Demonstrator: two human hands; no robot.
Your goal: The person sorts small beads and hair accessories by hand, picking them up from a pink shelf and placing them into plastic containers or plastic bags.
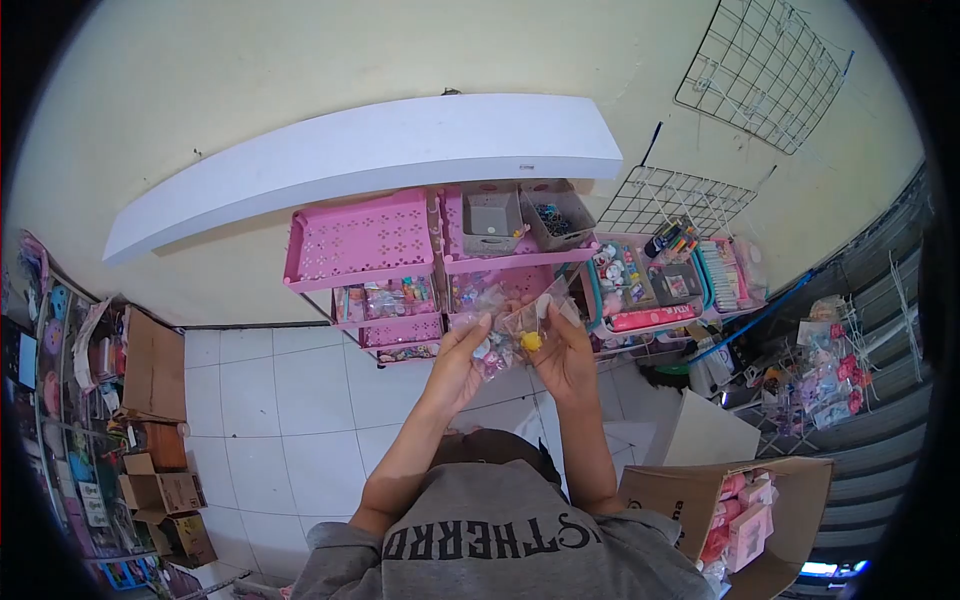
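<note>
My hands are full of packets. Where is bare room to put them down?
The top pink tray, left of the grey bins, lies bare. The white floor tiles bordered by the cardboard boxes are open. Lower shelves and the teal trays are crowded.

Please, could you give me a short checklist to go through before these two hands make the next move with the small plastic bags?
1. The left hand grips the bundle of small bags securely: ok.
2. The right hand pinches the clear bag: ok.
3. The yellow piece is inside that clear bag: cannot tell.
4. The bags are sealed: cannot tell.
5. The pink rack stands straight ahead of the hands, with nothing in between: ok.
6. The cardboard box at the lower right is open: ok.
</note>
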